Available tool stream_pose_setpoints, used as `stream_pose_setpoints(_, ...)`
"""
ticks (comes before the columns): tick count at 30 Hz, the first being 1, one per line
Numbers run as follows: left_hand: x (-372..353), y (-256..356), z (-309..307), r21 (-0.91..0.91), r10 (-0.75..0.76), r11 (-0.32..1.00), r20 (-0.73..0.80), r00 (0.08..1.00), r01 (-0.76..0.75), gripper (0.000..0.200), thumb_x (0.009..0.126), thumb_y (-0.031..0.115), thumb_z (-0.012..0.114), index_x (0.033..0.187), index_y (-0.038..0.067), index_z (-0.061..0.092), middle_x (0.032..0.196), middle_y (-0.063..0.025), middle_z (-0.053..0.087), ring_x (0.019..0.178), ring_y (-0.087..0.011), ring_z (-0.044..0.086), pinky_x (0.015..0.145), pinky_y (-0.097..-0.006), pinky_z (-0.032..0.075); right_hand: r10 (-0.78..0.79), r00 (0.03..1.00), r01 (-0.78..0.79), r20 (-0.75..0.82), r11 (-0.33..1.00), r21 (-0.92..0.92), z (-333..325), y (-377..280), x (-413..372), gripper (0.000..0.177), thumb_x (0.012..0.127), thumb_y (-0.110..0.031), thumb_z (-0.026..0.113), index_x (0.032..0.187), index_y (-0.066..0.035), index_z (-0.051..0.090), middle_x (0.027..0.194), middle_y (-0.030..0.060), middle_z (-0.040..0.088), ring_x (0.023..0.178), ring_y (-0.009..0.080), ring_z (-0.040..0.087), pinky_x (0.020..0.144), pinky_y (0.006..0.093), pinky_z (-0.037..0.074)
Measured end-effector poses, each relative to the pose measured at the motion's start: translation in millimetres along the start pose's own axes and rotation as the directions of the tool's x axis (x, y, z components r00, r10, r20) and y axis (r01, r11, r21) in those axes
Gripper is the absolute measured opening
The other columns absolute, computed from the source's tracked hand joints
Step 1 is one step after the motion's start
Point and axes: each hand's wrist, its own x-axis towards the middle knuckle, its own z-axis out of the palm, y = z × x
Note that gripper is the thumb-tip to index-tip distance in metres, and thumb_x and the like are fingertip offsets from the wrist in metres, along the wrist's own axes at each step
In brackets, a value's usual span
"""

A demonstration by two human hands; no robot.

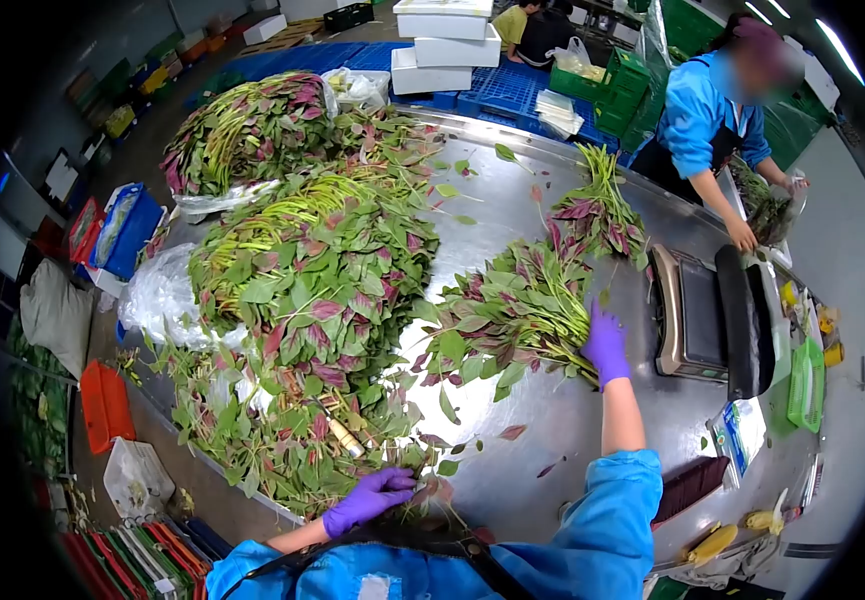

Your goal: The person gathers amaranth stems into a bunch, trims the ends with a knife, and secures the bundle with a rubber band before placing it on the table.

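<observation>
My right hand [607, 346], in a purple glove, is at the cut stem ends of a loose bunch of red-and-green amaranth [522, 312] on the steel table [552, 425]. Its fingers close around some of the stems. My left hand [370, 500], gloved alike, is low at the near table edge with fingers apart, beside scattered leaves [292, 465]. A knife with a wooden handle [344, 436] lies among those leaves. Behind my right hand rests another amaranth bunch [600, 212], its stems pointing away. A large amaranth heap [322, 275] fills the left side.
A scale [690, 312] stands at the right. Across from it, a co-worker in blue sleeves [690, 125] handles a bag of greens [764, 205]. White foam boxes [444, 50] are stacked beyond the far edge. An orange crate [105, 405] lies left of the table.
</observation>
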Motion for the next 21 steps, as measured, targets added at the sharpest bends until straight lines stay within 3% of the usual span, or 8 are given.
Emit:
stream_pose_setpoints(1,0,-2,2,-0.008,-0.002,1.000,-0.005,1.000,0.002,0.042,0.083,0.006,0.060,0.122,0.000,0.045,0.108,-0.0079,0.060,0.101,-0.0142,0.054,0.089,-0.0261,0.043,-0.017,0.993,0.015,-0.117,1.000,-0.016,-8,-22,-3,0.068,0.064,-0.012,0.066,0.126,-0.007,0.039,0.115,0.0216,0.051,0.106,0.0367,0.049,0.089,0.0447,0.040)
stream_pose_setpoints(3,1,-3,4,-0.081,0.015,0.997,-0.009,1.000,-0.016,0.043,0.080,0.009,0.064,0.118,-0.001,0.047,0.105,-0.0097,0.060,0.096,-0.0155,0.056,0.086,-0.0264,0.045,-0.247,0.917,0.309,-0.313,0.937,0.166,3,-63,-2,0.071,0.063,-0.011,0.067,0.127,-0.005,0.038,0.119,0.0203,0.048,0.111,0.0356,0.045,0.095,0.0422,0.036)
stream_pose_setpoints(5,2,-5,5,-0.070,0.034,0.997,-0.009,0.999,-0.034,0.042,0.079,0.009,0.064,0.117,-0.001,0.048,0.104,-0.0091,0.060,0.095,-0.0153,0.057,0.085,-0.0263,0.046,-0.500,0.857,0.513,-0.124,0.811,0.282,4,-122,-3,0.063,0.068,-0.014,0.065,0.126,-0.007,0.041,0.121,0.0186,0.047,0.115,0.0346,0.042,0.100,0.0449,0.029)
stream_pose_setpoints(7,1,-2,2,-0.035,0.064,0.997,0.016,0.998,-0.063,0.042,0.080,0.009,0.064,0.118,-0.001,0.048,0.104,-0.0094,0.060,0.095,-0.0153,0.057,0.085,-0.0266,0.045,-0.650,0.756,0.647,-0.078,0.724,0.239,29,-170,-1,0.056,0.074,-0.029,0.063,0.123,-0.010,0.046,0.125,0.0162,0.045,0.122,0.0315,0.036,0.103,0.0523,0.020)
stream_pose_setpoints(11,-6,2,-5,0.040,0.096,0.995,0.000,0.995,-0.096,0.042,0.081,0.008,0.062,0.119,-0.001,0.046,0.106,-0.0098,0.059,0.096,-0.0154,0.056,0.086,-0.0269,0.045,-0.591,0.802,0.598,-0.093,0.797,0.091,96,-222,23,0.053,0.082,-0.045,0.050,0.123,-0.012,0.047,0.129,0.0151,0.042,0.124,0.0323,0.034,0.102,0.0596,0.011)
stream_pose_setpoints(15,-17,-3,-15,-0.153,0.092,0.984,-0.035,0.995,-0.096,0.044,0.082,0.006,0.061,0.121,-0.002,0.044,0.109,-0.0099,0.058,0.100,-0.0157,0.055,0.088,-0.0267,0.044,-0.622,0.781,0.623,-0.062,0.782,-0.001,131,-225,-43,0.053,0.083,-0.047,0.047,0.125,-0.014,0.047,0.134,0.0136,0.037,0.128,0.0333,0.027,0.100,0.0621,0.011)
stream_pose_setpoints(19,-18,-15,-20,-0.138,0.104,0.984,-0.040,0.994,-0.109,0.046,0.081,0.006,0.061,0.122,-0.001,0.043,0.112,-0.0111,0.057,0.100,-0.0157,0.055,0.088,-0.0265,0.044,-0.529,0.849,0.498,-0.010,0.792,0.353,133,-193,-184,0.049,0.084,-0.043,0.048,0.123,-0.014,0.048,0.136,0.0130,0.033,0.128,0.0325,0.026,0.100,0.0580,0.016)
stream_pose_setpoints(21,-17,-17,-18,-0.086,0.112,0.990,-0.010,0.994,-0.112,0.045,0.081,0.006,0.061,0.122,-0.001,0.044,0.110,-0.0107,0.058,0.099,-0.0160,0.056,0.088,-0.0269,0.044,-0.622,0.780,0.570,0.068,0.751,0.334,113,-185,-244,0.049,0.083,-0.039,0.052,0.125,-0.014,0.046,0.136,0.0141,0.033,0.127,0.0348,0.028,0.102,0.0538,0.019)
